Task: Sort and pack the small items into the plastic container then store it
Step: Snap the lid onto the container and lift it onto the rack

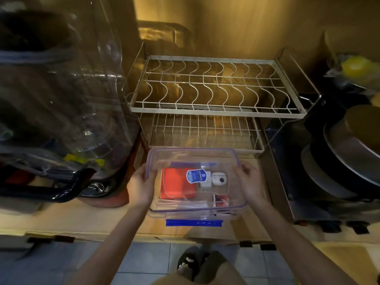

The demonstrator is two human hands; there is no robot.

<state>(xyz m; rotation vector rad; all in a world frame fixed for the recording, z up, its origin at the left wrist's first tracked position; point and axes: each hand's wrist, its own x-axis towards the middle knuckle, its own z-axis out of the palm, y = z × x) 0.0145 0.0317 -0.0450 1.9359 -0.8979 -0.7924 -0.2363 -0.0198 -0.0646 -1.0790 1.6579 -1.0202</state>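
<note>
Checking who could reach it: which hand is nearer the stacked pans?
Right. The right hand grips the plastic container's right edge, on the side facing the stacked pans; the left hand holds the far left edge.

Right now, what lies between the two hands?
In the head view, the clear plastic container lies between the left hand and the right hand, which hold its sides; an orange cloth shows inside.

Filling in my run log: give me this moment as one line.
stage: storing | left hand: holds container left side | right hand: holds right side | lid: on | place: shelf before wire rack
</note>
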